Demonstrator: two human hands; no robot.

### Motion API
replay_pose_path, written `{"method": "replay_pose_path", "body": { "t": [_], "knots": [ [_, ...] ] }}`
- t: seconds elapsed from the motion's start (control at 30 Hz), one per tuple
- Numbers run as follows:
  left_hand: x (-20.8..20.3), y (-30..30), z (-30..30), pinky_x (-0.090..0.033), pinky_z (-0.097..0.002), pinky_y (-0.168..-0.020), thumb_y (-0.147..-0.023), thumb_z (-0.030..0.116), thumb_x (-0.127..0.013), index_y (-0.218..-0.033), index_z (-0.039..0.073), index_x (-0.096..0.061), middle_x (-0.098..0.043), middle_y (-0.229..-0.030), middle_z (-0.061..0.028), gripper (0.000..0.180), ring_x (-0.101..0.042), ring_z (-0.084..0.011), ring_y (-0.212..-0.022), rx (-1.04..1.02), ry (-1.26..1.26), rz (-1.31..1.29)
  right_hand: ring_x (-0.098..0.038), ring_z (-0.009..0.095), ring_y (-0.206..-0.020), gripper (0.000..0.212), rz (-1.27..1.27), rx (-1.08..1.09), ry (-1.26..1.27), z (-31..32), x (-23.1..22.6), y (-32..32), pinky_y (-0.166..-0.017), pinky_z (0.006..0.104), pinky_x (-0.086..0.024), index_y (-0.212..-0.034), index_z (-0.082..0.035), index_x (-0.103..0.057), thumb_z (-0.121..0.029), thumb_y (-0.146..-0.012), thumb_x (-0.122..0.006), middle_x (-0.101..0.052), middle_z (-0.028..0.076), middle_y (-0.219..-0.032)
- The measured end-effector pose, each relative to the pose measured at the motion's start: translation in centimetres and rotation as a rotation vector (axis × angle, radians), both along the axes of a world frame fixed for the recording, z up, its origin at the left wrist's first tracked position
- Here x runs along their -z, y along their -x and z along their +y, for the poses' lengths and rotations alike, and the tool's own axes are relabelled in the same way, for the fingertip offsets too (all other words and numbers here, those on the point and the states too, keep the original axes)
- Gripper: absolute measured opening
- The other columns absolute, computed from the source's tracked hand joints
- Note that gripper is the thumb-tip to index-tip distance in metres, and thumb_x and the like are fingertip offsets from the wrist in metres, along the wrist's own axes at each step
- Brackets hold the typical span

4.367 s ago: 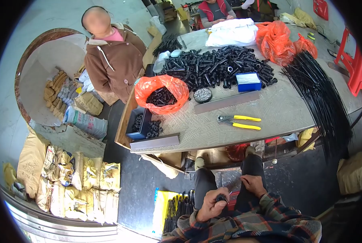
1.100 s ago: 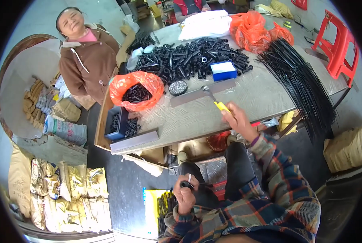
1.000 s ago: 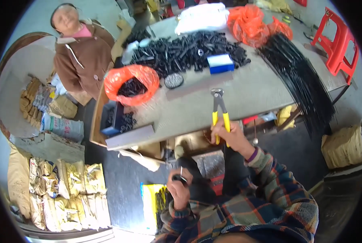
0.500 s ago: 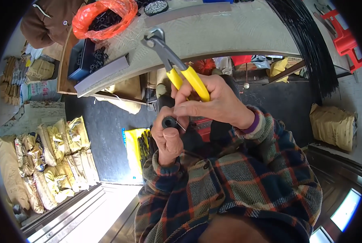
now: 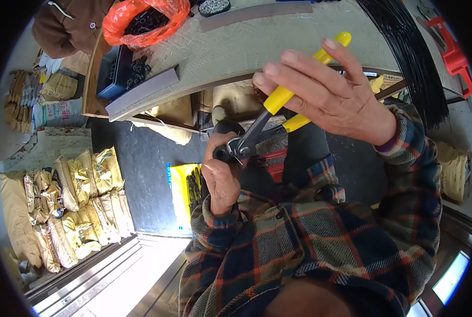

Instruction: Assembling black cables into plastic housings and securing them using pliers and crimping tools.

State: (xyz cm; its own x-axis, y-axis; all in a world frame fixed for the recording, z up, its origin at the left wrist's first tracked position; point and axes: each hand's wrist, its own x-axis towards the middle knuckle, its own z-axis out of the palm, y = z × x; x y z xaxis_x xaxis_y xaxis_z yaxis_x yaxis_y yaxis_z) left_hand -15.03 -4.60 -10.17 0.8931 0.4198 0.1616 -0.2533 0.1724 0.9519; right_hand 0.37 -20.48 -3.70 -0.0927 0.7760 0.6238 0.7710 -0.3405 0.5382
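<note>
In my left hand (image 5: 222,185) is a black round piece with a hole in its end (image 5: 221,154), clasped between the thumb and curled fingers. A thin wire showed beside it earlier; now it is mostly hidden by the tool. My right hand (image 5: 333,100) holds end-cutting pincers (image 5: 257,131) with yellow handles and dark steel arms. The handles are spread, and the fingers lie stretched over them. The pincers' jaws are right beside the black piece, close to my left fingertips. Whether they bite on the wire cannot be made out.
Ahead stands a workbench (image 5: 236,47) bearing an orange-red plastic bag (image 5: 118,24) of black parts, a blue bin (image 5: 120,74) and a bundle of long black strands (image 5: 405,58). Wrapped packages (image 5: 77,195) lie at the left. A yellow bag (image 5: 179,203) with black rods lies on the floor.
The pincers have swung from pointing up and away to jaws down at the black piece. My right hand has moved up and right, its fingers now straightened. My left hand stays nearly in place.
</note>
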Motion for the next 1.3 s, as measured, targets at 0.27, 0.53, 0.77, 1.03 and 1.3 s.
{"method": "replay_pose_path", "body": {
  "t": [0.27,0.53,0.77,1.03,1.3],
  "knots": [
    [0.6,-0.1,-0.2,-0.037,-0.0254,-0.049,-0.081,0.064,-0.040,-0.093,0.001,-0.042,-0.046,-0.064,-0.0049,0.064,-0.041,-0.0125,-0.051,-0.182,-0.194,0.033,-0.045,0.012,-0.111,0.032,0.046,0.080,-0.119,0.4,3.1,1.9,-0.103,0.0409,-0.026,-0.115,-0.017,-0.056,-0.019,-0.083,-0.057,-0.043,-0.005,-0.119],
    [0.5,-0.1,-0.2,-0.038,-0.0201,-0.056,-0.084,0.059,-0.039,-0.106,0.000,-0.054,-0.054,-0.078,-0.0020,0.065,-0.048,-0.0069,-0.063,-0.206,-0.316,0.015,-0.054,0.019,-0.094,0.029,0.422,-0.027,0.045,-1.0,2.7,3.0,-0.081,0.0382,-0.043,-0.104,-0.006,-0.054,-0.018,-0.080,-0.063,-0.048,0.006,-0.113],
    [-1.0,1.4,2.1,-0.044,-0.0259,-0.069,-0.063,0.045,-0.069,-0.120,-0.001,-0.048,-0.058,-0.093,-0.0116,0.076,-0.057,-0.0183,-0.080,0.363,-0.450,0.030,-0.063,0.020,-0.068,0.035,2.254,-0.205,1.117,-2.6,-2.0,-1.6,-0.053,0.0269,-0.049,-0.095,-0.002,-0.048,-0.029,-0.080,-0.064,-0.060,0.013,-0.092],
    [0.5,2.2,1.4,-0.045,-0.0286,-0.075,-0.063,0.025,-0.077,-0.110,0.002,-0.052,-0.057,-0.103,-0.0126,0.058,-0.059,-0.0239,-0.087,0.316,-0.548,-0.069,-0.056,0.019,-0.071,0.048,0.990,-0.362,0.552,-4.1,0.0,1.5,-0.062,0.0328,-0.047,-0.100,-0.001,-0.052,-0.030,-0.065,-0.071,-0.051,0.009,-0.097],
    [0.8,0.5,-1.1,-0.046,-0.0260,-0.076,-0.059,0.014,-0.080,-0.110,0.003,-0.054,-0.059,-0.105,-0.0117,0.059,-0.059,-0.0165,-0.090,0.090,-0.453,-0.088,-0.045,0.028,-0.110,0.024,0.599,-0.017,0.270,-4.0,1.6,2.7,-0.096,0.0436,-0.033,-0.099,-0.002,-0.055,-0.006,-0.076,-0.052,-0.044,0.013,-0.118]
  ]
}}
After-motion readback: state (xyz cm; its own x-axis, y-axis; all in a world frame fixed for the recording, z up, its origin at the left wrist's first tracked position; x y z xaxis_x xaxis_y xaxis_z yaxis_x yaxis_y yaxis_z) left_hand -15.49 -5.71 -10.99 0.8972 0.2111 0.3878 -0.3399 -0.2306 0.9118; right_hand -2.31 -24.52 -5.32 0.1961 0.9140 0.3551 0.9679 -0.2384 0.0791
